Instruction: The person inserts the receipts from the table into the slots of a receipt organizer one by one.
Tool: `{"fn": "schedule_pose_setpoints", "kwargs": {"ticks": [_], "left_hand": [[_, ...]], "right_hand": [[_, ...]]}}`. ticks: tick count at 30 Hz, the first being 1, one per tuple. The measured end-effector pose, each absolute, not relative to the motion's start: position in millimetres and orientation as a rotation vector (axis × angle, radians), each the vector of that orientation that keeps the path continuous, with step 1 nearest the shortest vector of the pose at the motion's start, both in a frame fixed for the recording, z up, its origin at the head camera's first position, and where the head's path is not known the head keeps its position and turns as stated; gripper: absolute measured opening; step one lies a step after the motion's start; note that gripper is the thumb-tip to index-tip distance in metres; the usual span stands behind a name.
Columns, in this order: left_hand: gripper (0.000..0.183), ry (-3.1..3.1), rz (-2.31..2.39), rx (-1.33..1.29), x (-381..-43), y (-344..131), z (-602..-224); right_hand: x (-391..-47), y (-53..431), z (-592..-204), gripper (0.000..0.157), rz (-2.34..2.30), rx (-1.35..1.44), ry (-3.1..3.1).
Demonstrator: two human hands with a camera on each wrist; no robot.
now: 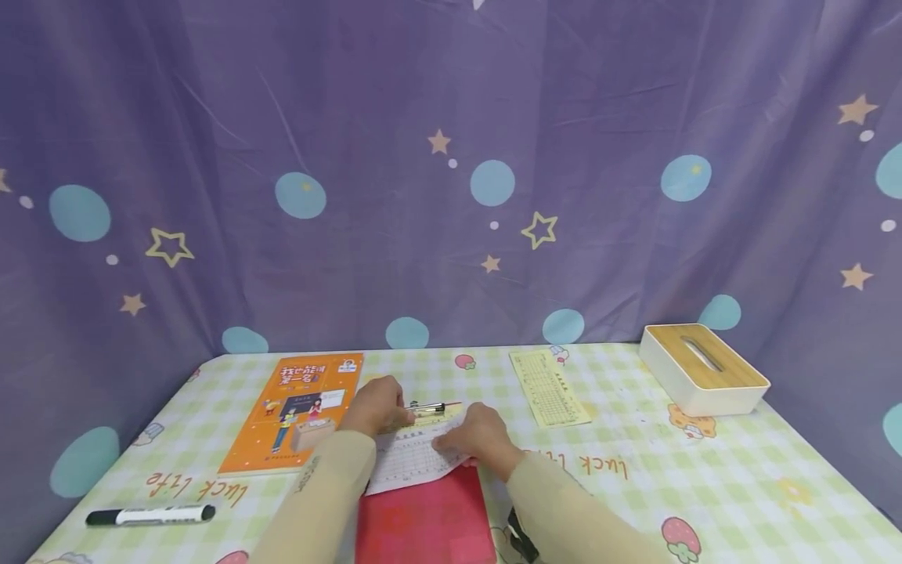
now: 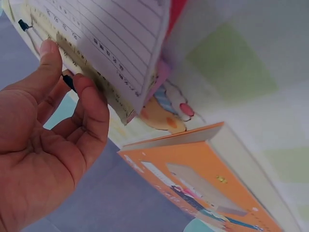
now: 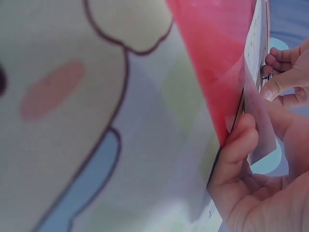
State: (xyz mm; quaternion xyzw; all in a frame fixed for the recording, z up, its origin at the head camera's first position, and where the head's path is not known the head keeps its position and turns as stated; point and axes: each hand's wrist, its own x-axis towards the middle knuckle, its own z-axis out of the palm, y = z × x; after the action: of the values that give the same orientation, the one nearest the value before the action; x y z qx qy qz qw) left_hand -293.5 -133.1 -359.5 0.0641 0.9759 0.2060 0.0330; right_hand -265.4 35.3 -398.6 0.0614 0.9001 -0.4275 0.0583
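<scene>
- Checked tablecloth (image 1: 733, 486), lettered "luck life", stretches between the right fingers and the tissue box (image 1: 705, 366).
- Left hand (image 1: 376, 407): fingers pinch the clip (image 1: 428, 407).
- Right hand (image 1: 485, 437): fingers pinch the white sheet (image 1: 412, 460) by its edge; red folder (image 1: 426, 521) just below.

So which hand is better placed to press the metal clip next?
Probably the left hand: it is right at the metal clip. The right hand holds the white sheet, farther from the clip, and would likely have to let go first.
</scene>
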Motion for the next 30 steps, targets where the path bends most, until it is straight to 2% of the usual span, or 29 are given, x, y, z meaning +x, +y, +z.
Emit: {"fn": "schedule_pose_setpoints", "kwargs": {"ticks": [6,20,30], "left_hand": [[0.031,2.979,0.509,0.184,-299.3,-134.3,-354.7],[0.034,2.965,0.508,0.14,-303.5,-130.2,-357.2],[0.029,2.991,0.477,0.153,-301.6,-127.6,-355.3]], "right_hand": [[-266.9,31.7,-399.1,0.046,-1.272,0.191,2.744],[-275.0,32.8,-399.6,0.046,-1.186,0.248,2.771],[-276.2,37.1,-399.5,0.042,-1.272,0.233,2.717]]}}
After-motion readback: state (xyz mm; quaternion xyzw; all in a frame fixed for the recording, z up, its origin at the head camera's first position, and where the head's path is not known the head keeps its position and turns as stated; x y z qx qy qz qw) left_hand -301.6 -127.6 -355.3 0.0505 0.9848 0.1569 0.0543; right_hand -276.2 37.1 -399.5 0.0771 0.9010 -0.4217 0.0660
